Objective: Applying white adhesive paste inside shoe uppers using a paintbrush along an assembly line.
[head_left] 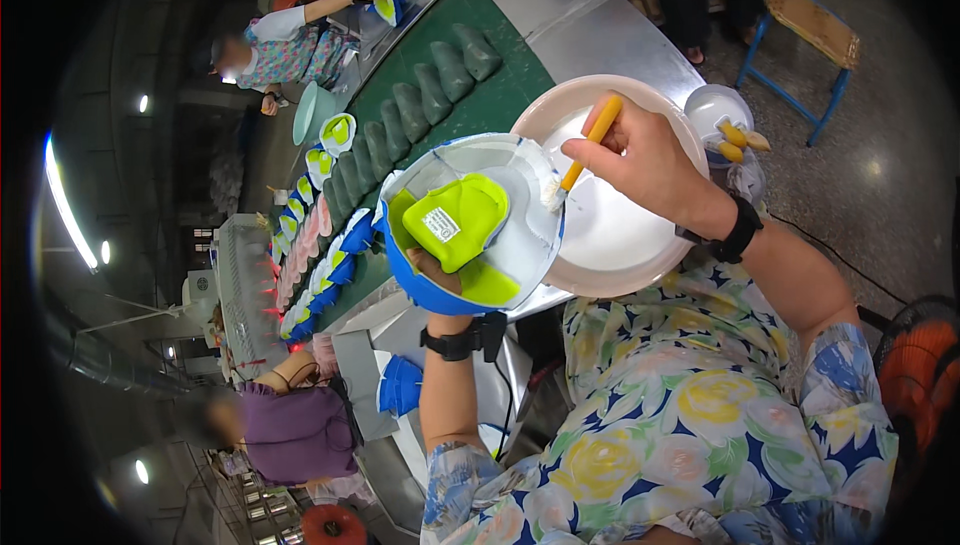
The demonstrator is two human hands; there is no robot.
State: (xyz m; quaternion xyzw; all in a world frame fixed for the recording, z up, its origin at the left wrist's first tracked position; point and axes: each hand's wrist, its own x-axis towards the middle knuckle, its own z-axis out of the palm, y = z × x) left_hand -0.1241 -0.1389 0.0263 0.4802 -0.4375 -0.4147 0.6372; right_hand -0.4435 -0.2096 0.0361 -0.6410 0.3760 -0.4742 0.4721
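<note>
My left hand (436,271) is closed on a blue shoe upper (420,285) with a lime-green lining and a pale, whitish turned-in edge. A white label sits on the lining, and part of the hand is hidden by the upper. In my right hand (640,150) is a brush (591,143) with a yellow handle, pinched between thumb and fingers. Its white bristles touch or nearly touch the upper's pale right edge. Behind them stands a wide pinkish basin (610,283) holding white liquid, partly covered by my right hand and the upper.
A green conveyor belt (530,65) carries dark shoe lasts (435,93) and rows of blue and lime uppers (340,245). Beside the basin, a clear bowl (715,105) holds yellow-handled brushes. A stool (815,25) stands far right. Co-workers (300,435) are at the left.
</note>
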